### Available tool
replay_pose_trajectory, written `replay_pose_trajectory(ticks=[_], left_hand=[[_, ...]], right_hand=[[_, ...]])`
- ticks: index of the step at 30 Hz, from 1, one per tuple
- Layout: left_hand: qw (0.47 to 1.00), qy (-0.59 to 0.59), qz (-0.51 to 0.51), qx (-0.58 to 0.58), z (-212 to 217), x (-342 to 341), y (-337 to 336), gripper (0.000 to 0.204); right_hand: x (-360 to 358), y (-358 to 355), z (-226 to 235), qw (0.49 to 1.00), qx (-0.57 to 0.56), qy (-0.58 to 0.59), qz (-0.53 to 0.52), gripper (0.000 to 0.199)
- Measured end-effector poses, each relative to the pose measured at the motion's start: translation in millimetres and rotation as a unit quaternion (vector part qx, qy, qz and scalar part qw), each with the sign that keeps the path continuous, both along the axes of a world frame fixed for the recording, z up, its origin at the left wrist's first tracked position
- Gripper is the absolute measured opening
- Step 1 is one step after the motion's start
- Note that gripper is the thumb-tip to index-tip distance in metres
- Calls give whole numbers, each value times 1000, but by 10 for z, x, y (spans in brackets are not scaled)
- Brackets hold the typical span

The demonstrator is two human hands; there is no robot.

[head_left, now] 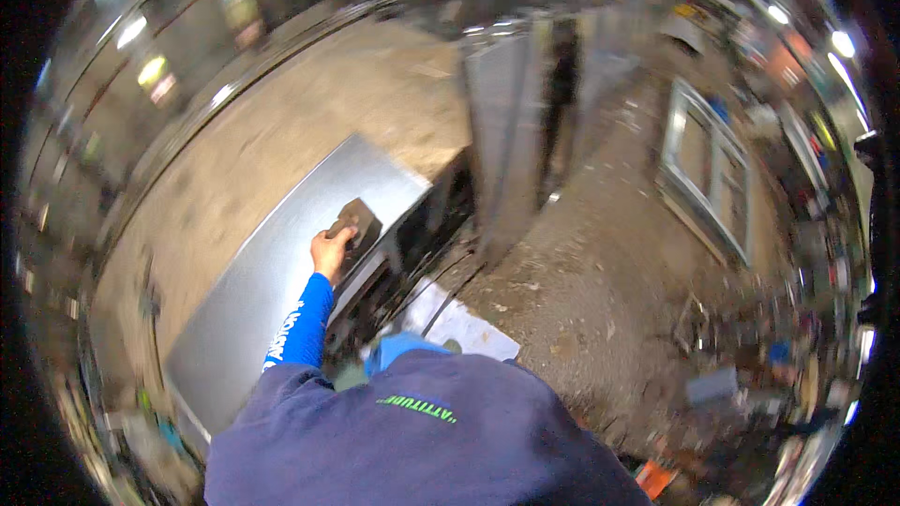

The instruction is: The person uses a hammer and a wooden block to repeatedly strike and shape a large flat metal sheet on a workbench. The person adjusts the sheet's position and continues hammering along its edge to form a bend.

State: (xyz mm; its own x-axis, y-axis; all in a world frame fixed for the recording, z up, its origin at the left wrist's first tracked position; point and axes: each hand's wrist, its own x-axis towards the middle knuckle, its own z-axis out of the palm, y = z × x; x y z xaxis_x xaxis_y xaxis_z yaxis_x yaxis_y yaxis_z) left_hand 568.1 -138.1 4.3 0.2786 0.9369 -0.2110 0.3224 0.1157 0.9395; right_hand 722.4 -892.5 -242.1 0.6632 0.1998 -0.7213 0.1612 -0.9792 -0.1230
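My left hand (333, 248), at the end of a blue sleeve, is closed around a dark brown block-like piece (367, 216). Its exact kind is blurred. Hand and piece are over the right edge of a shiny grey metal sheet (267, 258), which lies slantwise on a wide tan work surface (375, 66). Whether the piece touches the sheet I cannot tell. My right hand does not show. Just beyond my dark shirt is a patch of blue cloth (401, 349), partly hidden.
Dark machine parts (412, 244) run along the sheet's right edge, and a tall grey metal panel (502, 112) rises beyond. To the right, a metal-rimmed frame (703, 164) stands on the littered brown floor (572, 309). A white sheet (469, 323) lies near my body.
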Motion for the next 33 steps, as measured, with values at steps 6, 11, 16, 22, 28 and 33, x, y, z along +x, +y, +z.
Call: replay_pose_trajectory(ticks=[6,11,16,22,28,33], left_hand=[[970,58,228,-63,45,-2288,-1487,51],[871,70,450,-185,-130,-3434,-2999,56],[720,-36,675,-156,-40,-3680,-4086,54],[644,44,753,-126,-104,-4003,-4757,45],[746,52,659,-81,-223,-4857,-4352,34],[777,93,623,-18,125,-5794,-3412,41]], right_hand=[[826,1276,412,987,25,40,153,25],[1215,2448,449,946,46,65,315,24],[1224,3681,699,863,17,47,503,24],[-169,5445,2000,655,-28,14,755,23],[-2022,6247,2820,744,200,163,616,33],[-3637,6368,3005,755,297,119,572,42]])
